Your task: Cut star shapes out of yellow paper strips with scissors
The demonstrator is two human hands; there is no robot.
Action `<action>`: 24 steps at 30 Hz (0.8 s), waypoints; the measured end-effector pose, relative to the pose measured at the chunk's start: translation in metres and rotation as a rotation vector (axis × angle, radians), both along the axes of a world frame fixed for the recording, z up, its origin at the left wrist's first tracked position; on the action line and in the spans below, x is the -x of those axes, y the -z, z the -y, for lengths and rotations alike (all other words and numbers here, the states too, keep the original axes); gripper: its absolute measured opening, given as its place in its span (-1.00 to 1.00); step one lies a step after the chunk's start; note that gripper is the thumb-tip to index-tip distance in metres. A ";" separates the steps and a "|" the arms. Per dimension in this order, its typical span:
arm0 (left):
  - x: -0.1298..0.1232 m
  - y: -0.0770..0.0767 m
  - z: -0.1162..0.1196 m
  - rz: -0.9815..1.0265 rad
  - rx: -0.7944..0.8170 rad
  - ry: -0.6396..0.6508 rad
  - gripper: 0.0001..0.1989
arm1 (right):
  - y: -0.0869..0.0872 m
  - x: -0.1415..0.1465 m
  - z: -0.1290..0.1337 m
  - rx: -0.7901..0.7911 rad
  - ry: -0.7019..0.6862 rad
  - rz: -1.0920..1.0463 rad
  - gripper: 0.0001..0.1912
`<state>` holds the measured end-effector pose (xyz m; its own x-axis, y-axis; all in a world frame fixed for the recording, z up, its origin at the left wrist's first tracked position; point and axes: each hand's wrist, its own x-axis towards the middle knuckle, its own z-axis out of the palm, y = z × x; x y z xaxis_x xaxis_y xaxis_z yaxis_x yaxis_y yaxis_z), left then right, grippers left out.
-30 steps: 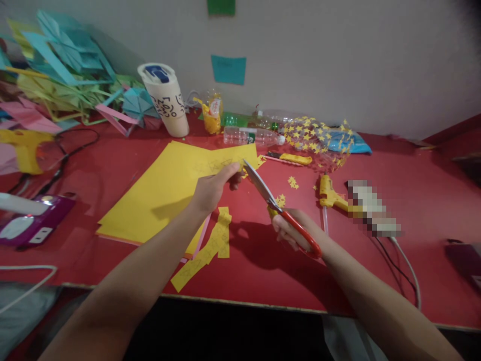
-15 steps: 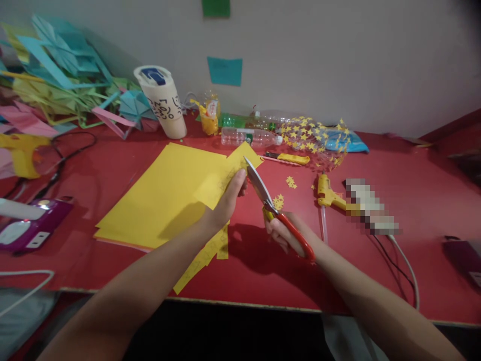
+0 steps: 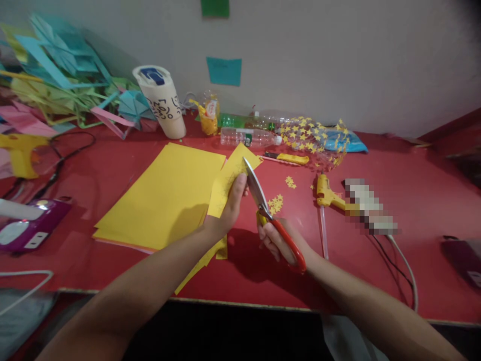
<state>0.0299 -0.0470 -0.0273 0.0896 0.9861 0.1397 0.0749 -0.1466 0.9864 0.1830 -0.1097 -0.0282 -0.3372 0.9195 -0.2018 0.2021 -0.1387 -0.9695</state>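
My left hand (image 3: pixel 233 198) pinches a strip of yellow paper (image 3: pixel 221 189) that has pencil marks on it. In my right hand (image 3: pixel 276 236) is a pair of scissors (image 3: pixel 288 240) with red handles, its blades pointing up and away, their tips at the strip beside my left thumb. Whether the blades are parted is hard to make out. Below my hands lie more marked yellow strips (image 3: pixel 201 268), partly covered by my left wrist. Small cut yellow stars (image 3: pixel 275 204) sit in a little heap just past the scissors, and a smaller group (image 3: pixel 290 182) lies farther back.
Yellow sheets (image 3: pixel 161 190) are stacked on the red table (image 3: pixel 240 291). Behind stand a tumbler (image 3: pixel 165 108) and plastic bottles (image 3: pixel 246 137). A yellow cutter (image 3: pixel 293 159) and a glue gun (image 3: pixel 326 193) lie right. Left are folded paper shapes (image 3: pixel 71 60) and another glue gun (image 3: pixel 22 153).
The yellow strip has turned more upright in my left hand. My right hand and the scissors have shifted slightly left and down, with the blades steeper.
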 end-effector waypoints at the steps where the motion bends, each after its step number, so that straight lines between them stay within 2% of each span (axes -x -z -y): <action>1: 0.000 0.000 0.000 -0.010 -0.020 -0.011 -0.60 | 0.001 0.001 0.000 0.006 0.005 -0.004 -0.38; 5: -0.001 -0.003 0.001 -0.035 -0.053 -0.051 -0.59 | 0.000 0.001 0.001 0.003 0.018 0.013 -0.40; 19: -0.006 -0.001 -0.002 0.118 0.058 -0.014 -0.54 | -0.010 0.000 -0.001 0.018 0.054 0.104 -0.49; 24: -0.005 -0.002 -0.004 0.112 0.068 0.018 -0.51 | -0.013 -0.001 -0.002 -0.021 0.064 0.138 -0.50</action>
<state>0.0349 -0.0429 -0.0255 0.0948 0.9921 0.0824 -0.0381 -0.0791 0.9961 0.1837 -0.1081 -0.0154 -0.2481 0.9429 -0.2224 0.3247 -0.1353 -0.9361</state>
